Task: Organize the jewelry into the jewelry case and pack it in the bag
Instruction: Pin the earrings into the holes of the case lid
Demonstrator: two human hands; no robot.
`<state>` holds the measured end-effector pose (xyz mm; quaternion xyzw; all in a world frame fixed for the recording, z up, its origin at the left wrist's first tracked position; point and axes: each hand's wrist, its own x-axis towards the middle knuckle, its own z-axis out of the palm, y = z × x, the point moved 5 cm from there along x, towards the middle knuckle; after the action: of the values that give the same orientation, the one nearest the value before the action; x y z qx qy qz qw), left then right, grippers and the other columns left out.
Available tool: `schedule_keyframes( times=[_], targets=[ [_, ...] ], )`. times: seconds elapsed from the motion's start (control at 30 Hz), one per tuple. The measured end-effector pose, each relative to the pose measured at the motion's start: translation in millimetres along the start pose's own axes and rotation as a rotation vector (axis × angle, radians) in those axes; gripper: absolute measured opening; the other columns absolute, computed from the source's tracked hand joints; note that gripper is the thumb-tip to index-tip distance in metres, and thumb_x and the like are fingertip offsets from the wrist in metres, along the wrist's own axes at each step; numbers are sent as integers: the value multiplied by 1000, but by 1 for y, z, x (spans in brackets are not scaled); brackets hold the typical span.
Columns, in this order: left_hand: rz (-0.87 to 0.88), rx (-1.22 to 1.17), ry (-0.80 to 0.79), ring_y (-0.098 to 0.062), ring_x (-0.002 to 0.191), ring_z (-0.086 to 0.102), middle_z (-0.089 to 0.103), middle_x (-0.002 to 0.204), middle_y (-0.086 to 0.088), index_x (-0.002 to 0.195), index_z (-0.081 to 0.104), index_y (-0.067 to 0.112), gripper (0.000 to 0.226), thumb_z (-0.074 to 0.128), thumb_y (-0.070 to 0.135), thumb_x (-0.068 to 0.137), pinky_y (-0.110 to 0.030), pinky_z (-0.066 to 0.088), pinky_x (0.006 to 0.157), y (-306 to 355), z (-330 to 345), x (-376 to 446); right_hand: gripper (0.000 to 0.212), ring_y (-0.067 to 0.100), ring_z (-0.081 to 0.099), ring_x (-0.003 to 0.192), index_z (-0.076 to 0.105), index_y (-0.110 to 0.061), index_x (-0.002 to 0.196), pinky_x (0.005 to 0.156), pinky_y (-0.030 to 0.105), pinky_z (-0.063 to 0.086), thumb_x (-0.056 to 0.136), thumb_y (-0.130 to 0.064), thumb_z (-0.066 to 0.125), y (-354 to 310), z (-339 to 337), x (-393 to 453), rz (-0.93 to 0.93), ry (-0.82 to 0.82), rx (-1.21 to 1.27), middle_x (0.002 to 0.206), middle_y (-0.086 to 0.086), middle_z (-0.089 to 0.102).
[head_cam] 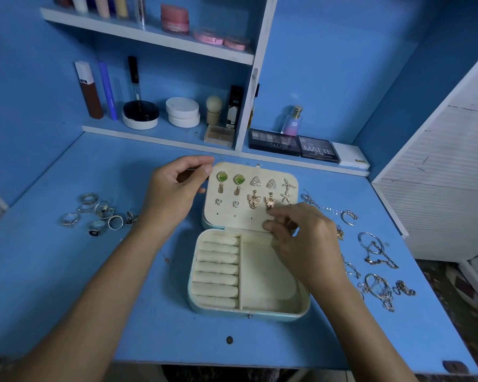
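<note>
Jewelry case [249, 271], pale cream inside with a light blue-green shell, lies open in the middle of the blue desk [66, 285]. Its near half holds a column of ring rolls [215, 271] on the left and a bare compartment [268, 277] on the right. Its lid panel [249, 197] leans back on the far side and carries earrings [255, 188] pinned in rows: two green square studs, two pineapples, two triangles, two small hearts, two gold butterflies and two starfish shapes.

The left hand [177, 188] grips the lid panel's far left corner, thumb and forefinger curled round the edge. The right hand [301, 235] is at the panel's near right part, fingertips [271, 224] bunched in a pinch just below the right butterfly earring; whether they hold something small cannot be told.

A cluster of silver rings [100, 213] lies on the desk left of the case. Necklaces and chains [375, 260] are strewn on the desk right of it, partly behind the right wrist.

On the far shelf stand cosmetics: eyeshadow palettes [293, 146], a perfume bottle [293, 121], white round jars [182, 111] and tubes.
</note>
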<state>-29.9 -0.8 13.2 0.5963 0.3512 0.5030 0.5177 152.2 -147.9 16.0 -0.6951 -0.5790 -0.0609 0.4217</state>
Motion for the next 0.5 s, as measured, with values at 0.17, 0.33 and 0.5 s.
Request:
schedule_keyframes(
  times=[0.17,0.33,0.5],
  targets=[
    [10,3,-3,-3,87,68,75,89,13,96,72,32,21,64,13,94,-16,53,67,1,0,0,24,2,57,87,70,-27,95,73,15,42,79,-15,84,10,-14,-5,224,3,127,92,-17,66],
    [10,4,0,-1,85,68,75,87,14,96,72,31,20,64,13,94,-16,53,66,1,1,-1,76,-4,46,125,43,-28,145,102,20,39,80,-26,83,29,-14,-7,483,-170,272,141,-19,48],
    [21,9,-6,0,85,67,75,86,17,96,72,32,21,63,13,95,-15,53,67,2,1,-2,96,7,36,141,31,-26,155,116,35,35,75,-36,85,39,-4,-5,585,-334,333,155,-12,39]
  ],
)
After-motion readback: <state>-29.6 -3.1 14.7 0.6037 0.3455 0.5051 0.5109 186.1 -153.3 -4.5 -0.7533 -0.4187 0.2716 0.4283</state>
